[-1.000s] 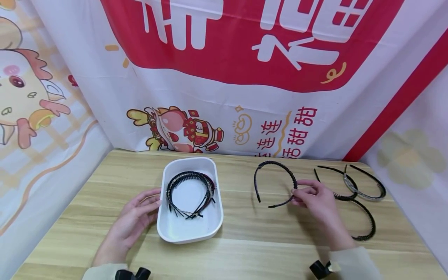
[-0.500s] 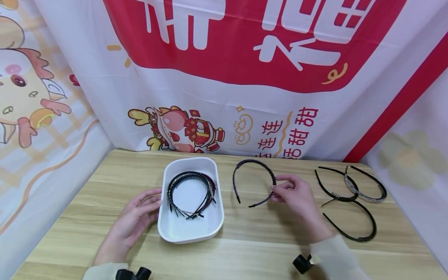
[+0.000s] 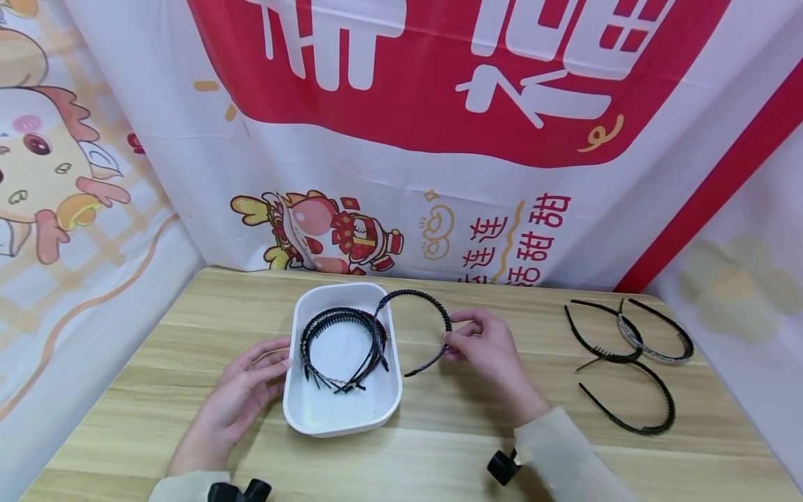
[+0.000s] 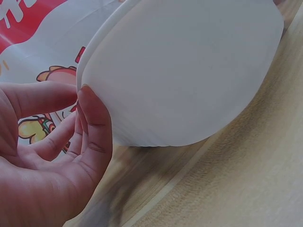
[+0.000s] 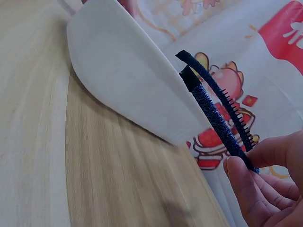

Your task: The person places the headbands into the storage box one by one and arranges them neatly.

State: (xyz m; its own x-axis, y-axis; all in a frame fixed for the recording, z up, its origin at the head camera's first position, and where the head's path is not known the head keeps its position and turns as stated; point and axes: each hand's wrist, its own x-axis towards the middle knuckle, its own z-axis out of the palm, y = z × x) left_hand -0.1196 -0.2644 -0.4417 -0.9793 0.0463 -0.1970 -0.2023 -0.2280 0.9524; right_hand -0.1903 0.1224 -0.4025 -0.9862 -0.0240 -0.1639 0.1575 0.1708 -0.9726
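A white plastic bin point(image 3: 295, 411) stands on the table, with several dark headbands point(image 3: 311, 331) piled inside. My left hand point(image 3: 241, 390) touches the bin's left side, its fingertips right at the rim with the fingers loosely bent. In the left wrist view the bin's wall point(image 4: 184, 75) fills the upper part. My right hand point(image 3: 483, 348) pinches a dark, glittery toothed headband point(image 3: 426, 296) between thumb and fingers. The held headband's left arm overlaps the bin's right rim in the head view. In the right wrist view this headband point(image 5: 215, 118) points toward the bin.
Three more headbands lie at the table's right: one dark point(image 3: 617, 358), one with a silvery section point(image 3: 668, 358), and one black point(image 3: 671, 408) nearer the front. A printed cloth point(image 3: 502, 150) hangs behind the wooden table point(image 3: 439, 460), with more cloth at both sides.
My right hand has carried the headband leftward from near the loose headbands to the bin's right rim. The left hand and the bin have stayed in place.
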